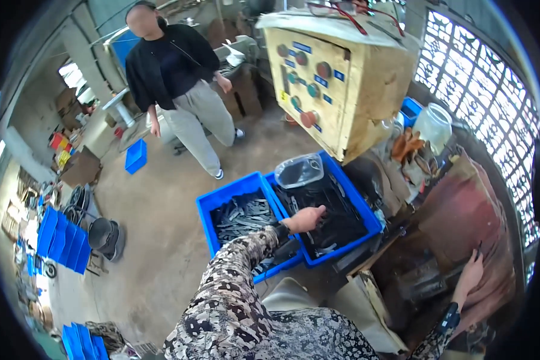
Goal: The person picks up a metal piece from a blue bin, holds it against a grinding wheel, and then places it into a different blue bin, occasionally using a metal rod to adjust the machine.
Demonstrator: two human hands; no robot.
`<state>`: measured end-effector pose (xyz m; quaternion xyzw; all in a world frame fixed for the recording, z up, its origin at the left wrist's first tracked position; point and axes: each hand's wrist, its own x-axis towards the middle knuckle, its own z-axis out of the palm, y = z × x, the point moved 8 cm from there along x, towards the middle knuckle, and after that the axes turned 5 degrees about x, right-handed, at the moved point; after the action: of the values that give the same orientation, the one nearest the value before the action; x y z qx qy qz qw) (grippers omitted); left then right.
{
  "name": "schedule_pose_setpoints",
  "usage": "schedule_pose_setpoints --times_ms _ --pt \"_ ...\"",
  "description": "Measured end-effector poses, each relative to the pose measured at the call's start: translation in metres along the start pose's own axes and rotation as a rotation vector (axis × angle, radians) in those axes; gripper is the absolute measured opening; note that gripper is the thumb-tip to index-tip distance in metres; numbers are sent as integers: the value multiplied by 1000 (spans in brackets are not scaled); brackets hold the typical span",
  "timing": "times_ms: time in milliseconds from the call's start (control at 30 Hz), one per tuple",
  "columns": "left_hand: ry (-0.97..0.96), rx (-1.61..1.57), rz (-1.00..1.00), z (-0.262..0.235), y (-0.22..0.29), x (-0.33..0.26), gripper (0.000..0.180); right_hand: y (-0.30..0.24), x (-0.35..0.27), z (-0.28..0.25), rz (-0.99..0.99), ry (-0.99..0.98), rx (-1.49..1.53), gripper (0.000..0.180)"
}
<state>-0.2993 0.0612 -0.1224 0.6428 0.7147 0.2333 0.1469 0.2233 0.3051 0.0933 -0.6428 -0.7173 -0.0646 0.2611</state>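
Black, thin strips (344, 217) lie in a blue rectangular plastic bin (374, 226) below our curled left hand (305, 220); we should pinch lightly, though whether it or our right hand (471, 273) grips anything, we cannot tell.

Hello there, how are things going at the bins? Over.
Left hand at dark strips in right blue bin, grip unclear. Right hand by reddish sheet, grip unclear. Clear tub at bin's far end.

far half of left bin (203, 217) lies open above; clear tub (300, 172) and control box (336, 102) crowd right bin (359, 198).
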Motion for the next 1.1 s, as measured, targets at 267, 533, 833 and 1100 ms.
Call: schedule_pose_setpoints --times_ms 267,533,833,1100 --pt "-135 -1394 -382 23 105 -5 20 31 -1 11 -300 37 -357 34" --pt "-375 -1592 -356 25 204 -10 25 -41 -69 -59 73 -12 335 38" --pt "-85 -325 452 78 299 90 26 -47 -247 -84 -20 52 581 20" --pt "-114 233 869 149 345 97 18 -49 -306 -65 -108 -142 520 27"
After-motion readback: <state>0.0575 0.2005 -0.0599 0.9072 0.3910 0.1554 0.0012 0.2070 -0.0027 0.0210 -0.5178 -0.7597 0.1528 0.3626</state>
